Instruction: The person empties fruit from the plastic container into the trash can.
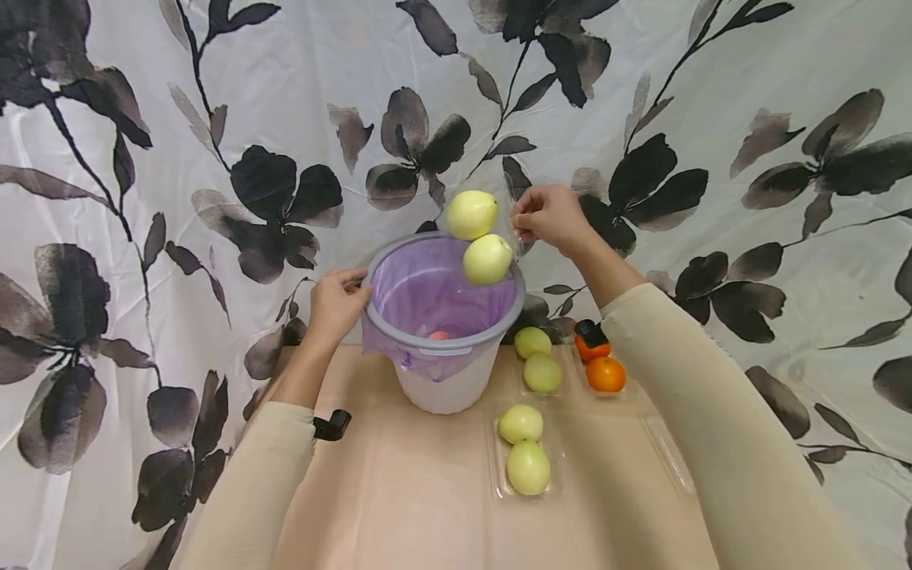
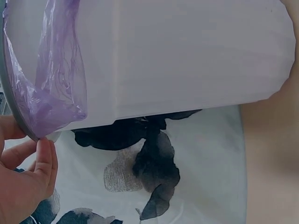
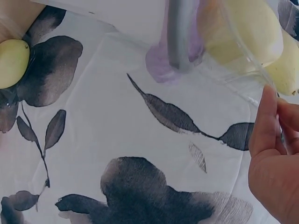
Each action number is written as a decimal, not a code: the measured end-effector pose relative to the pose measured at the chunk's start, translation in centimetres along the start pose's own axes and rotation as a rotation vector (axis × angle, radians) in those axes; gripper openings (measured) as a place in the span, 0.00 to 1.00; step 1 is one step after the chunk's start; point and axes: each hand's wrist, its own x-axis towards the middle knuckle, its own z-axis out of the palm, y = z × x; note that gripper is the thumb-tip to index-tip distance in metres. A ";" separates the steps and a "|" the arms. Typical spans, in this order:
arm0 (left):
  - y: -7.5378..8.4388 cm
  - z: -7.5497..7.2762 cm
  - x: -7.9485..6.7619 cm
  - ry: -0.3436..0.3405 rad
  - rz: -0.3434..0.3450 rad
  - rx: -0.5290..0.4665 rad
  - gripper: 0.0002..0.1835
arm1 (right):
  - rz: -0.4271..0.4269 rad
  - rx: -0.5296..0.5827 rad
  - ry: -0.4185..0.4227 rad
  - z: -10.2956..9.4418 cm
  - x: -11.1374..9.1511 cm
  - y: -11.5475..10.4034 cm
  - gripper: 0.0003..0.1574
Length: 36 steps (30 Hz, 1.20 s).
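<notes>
A white bin [image 1: 447,388] with a grey rim is lined with a purple plastic bag [image 1: 399,279]. My left hand [image 1: 336,307] pinches the bin's rim at its left side, the bag's edge under the fingers in the left wrist view. Above the bin's right side, my right hand [image 1: 554,218] pinches the edge of a clear plastic tray [image 3: 250,58], tipped steeply. Two yellow-green fruits, an upper one [image 1: 472,214] and a lower one [image 1: 488,260], are at the tray's bin side, over the opening. Whether they still touch the tray I cannot tell. A reddish thing [image 1: 439,336] shows inside the bin.
Right of the bin, a clear tray holds two yellow-green fruits [image 1: 541,373], beside a tray with orange fruits [image 1: 606,374]. Nearer stands another tray with two yellow-green fruits [image 1: 529,467]. A clear plastic tray [image 1: 668,453] lies by the right sleeve. Floral cloth [image 1: 285,222] hangs behind.
</notes>
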 end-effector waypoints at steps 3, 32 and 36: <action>-0.1 0.0 0.1 -0.004 -0.004 -0.002 0.20 | -0.038 -0.028 0.008 0.5 0.1 0.0 0.02; -0.1 -0.2 -0.5 0.020 0.026 -0.012 0.20 | -0.212 -0.143 0.111 4.6 0.0 0.3 0.03; 0.0 -0.1 -0.6 0.022 0.021 -0.012 0.20 | -0.210 -0.136 0.145 5.0 -0.2 0.4 0.02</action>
